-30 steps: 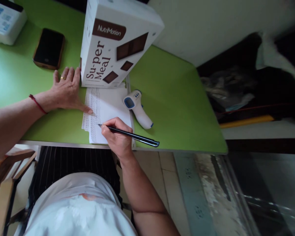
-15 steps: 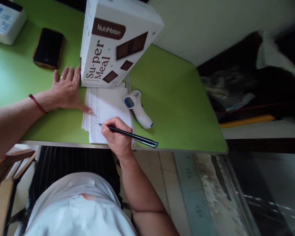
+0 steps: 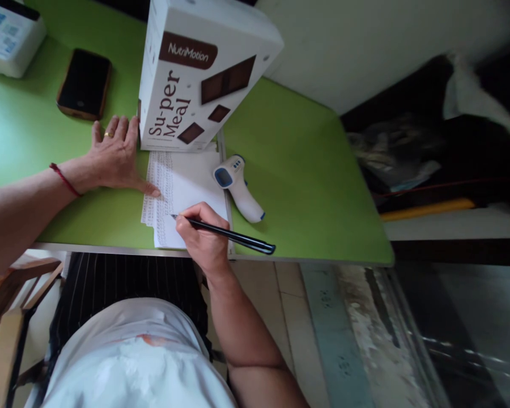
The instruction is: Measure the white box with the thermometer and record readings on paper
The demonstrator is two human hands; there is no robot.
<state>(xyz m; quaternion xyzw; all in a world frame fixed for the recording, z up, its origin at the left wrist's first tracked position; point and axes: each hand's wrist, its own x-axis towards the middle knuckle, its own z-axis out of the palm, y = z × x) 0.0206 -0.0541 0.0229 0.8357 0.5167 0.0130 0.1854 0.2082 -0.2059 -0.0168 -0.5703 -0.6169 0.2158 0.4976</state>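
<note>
My right hand (image 3: 204, 237) grips a black pen (image 3: 238, 238), its tip down at the written part of a white sheet of paper (image 3: 191, 181). Rows of small handwriting run along the sheet's left side, and more written paper shows beneath it. My left hand (image 3: 114, 152) lies flat with fingers spread, the thumb on the paper's left side and the other fingers on the green table (image 3: 306, 181). Its fingertips reach close to a white box (image 3: 191, 79) marked "Su-per Meal", which stands upright at the paper's far end.
A white and blue handheld thermometer (image 3: 240, 190) lies just right of the paper. Beyond my left hand lies a dark phone (image 3: 84, 83) in a brown case. At the far left corner sits a white container (image 3: 11, 39). A wooden chair arm (image 3: 4, 357) is at lower left.
My right hand and the pen have shifted very slightly to the right along the paper. The left hand stays in place.
</note>
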